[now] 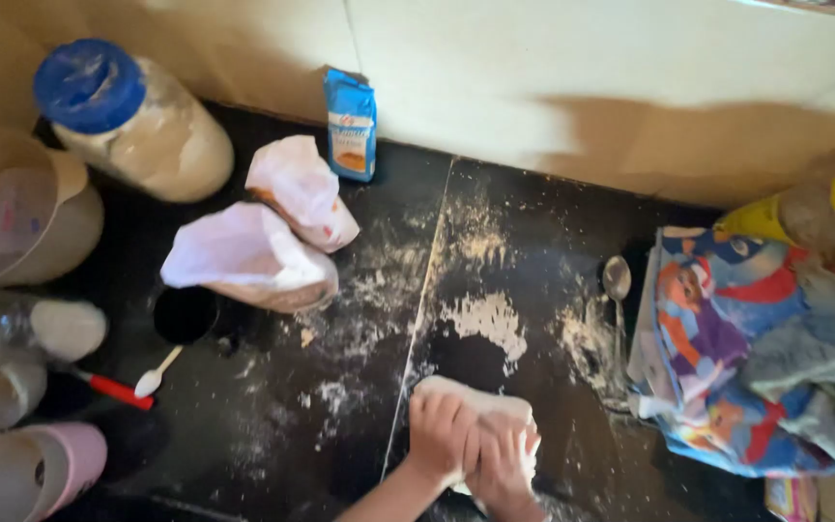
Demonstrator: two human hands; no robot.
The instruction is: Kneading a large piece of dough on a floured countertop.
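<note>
Below me, I see both hands pressed onto a pale lump of dough (pixel 471 406) lying on a dark, flour-dusted desk (pixel 273 454), near its front edge. My left hand (pixel 440 435) lies flat on the dough with fingers (pixel 437 411) spread and released, gripping nothing. My right hand (pixel 503 464) sits just beside it, touching it, fingers curled down into the dough; I cannot tell whether they pinch it.

Behind the dough is a white patch of loose flour (pixel 485 319). To the right, a metal spoon (pixel 617 285) lies beside a bright cartoon-print cloth (pixel 717 348) heaped at the desk's edge. To the left, well apart from the hands, two crumpled white paper bags (pixel 253 251) rest together, with a small blue packet (pixel 351 126) upright against the tiled wall. A big flour-filled jar with a blue lid (pixel 132 121) stands in the far left corner. A white plastic spoon (pixel 157 375) lies near a dark cup (pixel 186 314).
</note>
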